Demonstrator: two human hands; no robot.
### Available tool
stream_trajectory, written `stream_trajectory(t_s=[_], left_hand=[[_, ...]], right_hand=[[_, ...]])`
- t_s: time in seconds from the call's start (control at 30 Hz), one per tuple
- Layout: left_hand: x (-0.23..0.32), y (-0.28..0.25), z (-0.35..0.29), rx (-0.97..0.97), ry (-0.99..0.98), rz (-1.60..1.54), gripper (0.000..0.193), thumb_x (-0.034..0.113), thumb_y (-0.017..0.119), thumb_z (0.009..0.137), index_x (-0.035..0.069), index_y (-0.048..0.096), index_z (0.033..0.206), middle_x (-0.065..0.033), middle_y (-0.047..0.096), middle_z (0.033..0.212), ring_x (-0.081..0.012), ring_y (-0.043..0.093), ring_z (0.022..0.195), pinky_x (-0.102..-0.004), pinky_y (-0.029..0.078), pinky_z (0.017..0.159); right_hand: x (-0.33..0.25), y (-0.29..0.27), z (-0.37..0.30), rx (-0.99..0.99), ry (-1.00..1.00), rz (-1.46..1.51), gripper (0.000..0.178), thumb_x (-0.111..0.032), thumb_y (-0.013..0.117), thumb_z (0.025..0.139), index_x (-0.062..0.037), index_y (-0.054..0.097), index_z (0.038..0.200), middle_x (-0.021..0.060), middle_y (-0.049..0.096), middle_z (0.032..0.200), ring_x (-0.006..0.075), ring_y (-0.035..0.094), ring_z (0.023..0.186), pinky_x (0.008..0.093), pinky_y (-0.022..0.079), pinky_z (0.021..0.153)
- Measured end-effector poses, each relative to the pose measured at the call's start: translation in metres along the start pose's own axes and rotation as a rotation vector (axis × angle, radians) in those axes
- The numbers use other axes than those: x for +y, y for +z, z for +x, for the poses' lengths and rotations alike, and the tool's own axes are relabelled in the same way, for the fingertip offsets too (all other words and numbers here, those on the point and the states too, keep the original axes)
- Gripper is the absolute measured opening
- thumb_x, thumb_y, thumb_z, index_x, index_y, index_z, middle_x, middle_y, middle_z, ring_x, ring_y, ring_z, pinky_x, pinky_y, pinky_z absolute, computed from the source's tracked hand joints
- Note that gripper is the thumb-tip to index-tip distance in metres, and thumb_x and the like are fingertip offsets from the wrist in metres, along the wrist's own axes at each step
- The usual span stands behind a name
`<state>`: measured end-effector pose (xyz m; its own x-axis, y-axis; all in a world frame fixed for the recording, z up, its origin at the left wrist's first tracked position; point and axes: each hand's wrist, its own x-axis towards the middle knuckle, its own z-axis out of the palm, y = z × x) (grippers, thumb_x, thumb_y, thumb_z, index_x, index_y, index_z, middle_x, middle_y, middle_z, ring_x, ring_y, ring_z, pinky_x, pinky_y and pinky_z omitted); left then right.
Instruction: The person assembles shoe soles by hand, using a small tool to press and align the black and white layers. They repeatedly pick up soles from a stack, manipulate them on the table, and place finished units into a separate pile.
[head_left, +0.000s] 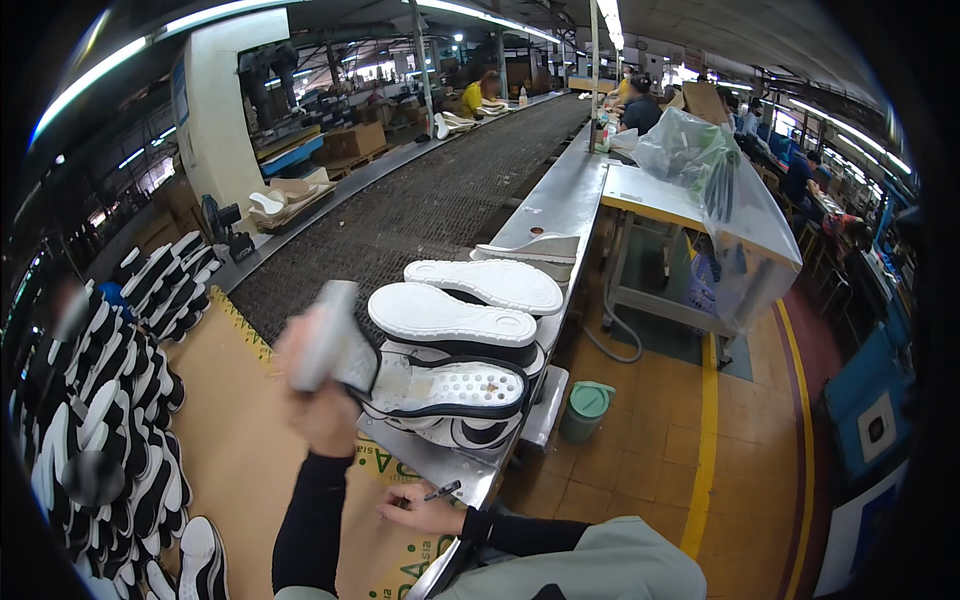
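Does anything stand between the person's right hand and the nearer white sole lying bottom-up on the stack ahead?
Yes: in this view, the face-up sole with round holes lies between the right hand and that white sole. The left hand, gripping a blurred sole, is left of that line.

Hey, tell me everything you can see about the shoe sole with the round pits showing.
This pitted sole has a white inside, round pits toward its right end and a dark rim, apparently moulded rubber or foam. It lies inside up on other soles, near the edge of the metal bench. Its left end is beside the blurred sole in the left hand; contact is unclear.
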<state>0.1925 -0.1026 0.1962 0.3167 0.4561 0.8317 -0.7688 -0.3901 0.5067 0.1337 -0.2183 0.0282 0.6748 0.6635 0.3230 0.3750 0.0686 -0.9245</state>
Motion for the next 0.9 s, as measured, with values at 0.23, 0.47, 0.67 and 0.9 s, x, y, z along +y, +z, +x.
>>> stream_trajectory(t_s=[0.23,0.47,0.67,0.9], left_hand=[[0.025,-0.142,0.024,0.49,-0.301,-0.077,0.039,0.028,0.054,0.1,-0.003,0.054,0.124,-0.0128,0.062,0.118,-0.0204,0.064,0.097,-0.033,0.052,0.086],[-0.034,-0.288,-0.116,0.633,-0.646,-0.111,0.039,0.031,0.047,0.1,-0.002,0.057,0.119,-0.0119,0.06,0.122,-0.0211,0.058,0.109,-0.0357,0.043,0.1],[0.037,-0.314,-0.101,0.426,-0.556,-0.21,0.037,0.004,0.066,0.085,0.007,0.052,0.119,-0.0012,0.062,0.103,-0.0146,0.06,0.098,-0.0334,0.047,0.089],[0.087,-0.339,-0.1,0.005,-0.413,0.845,0.041,0.016,0.083,0.066,0.004,0.065,0.1,-0.0056,0.064,0.099,-0.0214,0.062,0.097,-0.0347,0.046,0.09]], right_hand=[[0.006,-0.004,-0.005,-0.052,0.05,0.274,0.023,-0.016,0.065,0.091,0.0007,0.061,0.076,0.0038,0.064,0.067,0.008,0.06,0.062,0.0262,0.046,0.055],[-0.005,-0.008,-0.004,-0.171,0.254,0.213,0.026,-0.022,0.063,0.093,0.0005,0.065,0.08,0.0009,0.061,0.068,0.0066,0.055,0.063,0.0257,0.045,0.057],[0.009,-0.01,-0.01,-0.095,0.209,0.238,0.021,-0.012,0.062,0.092,0.0014,0.062,0.075,0.0018,0.062,0.068,0.0069,0.057,0.064,0.0238,0.045,0.059],[-0.002,-0.009,-0.006,-0.099,0.219,0.275,0.02,-0.01,0.061,0.094,0.0018,0.059,0.078,0.0058,0.067,0.077,0.0081,0.059,0.067,0.0237,0.047,0.064]])
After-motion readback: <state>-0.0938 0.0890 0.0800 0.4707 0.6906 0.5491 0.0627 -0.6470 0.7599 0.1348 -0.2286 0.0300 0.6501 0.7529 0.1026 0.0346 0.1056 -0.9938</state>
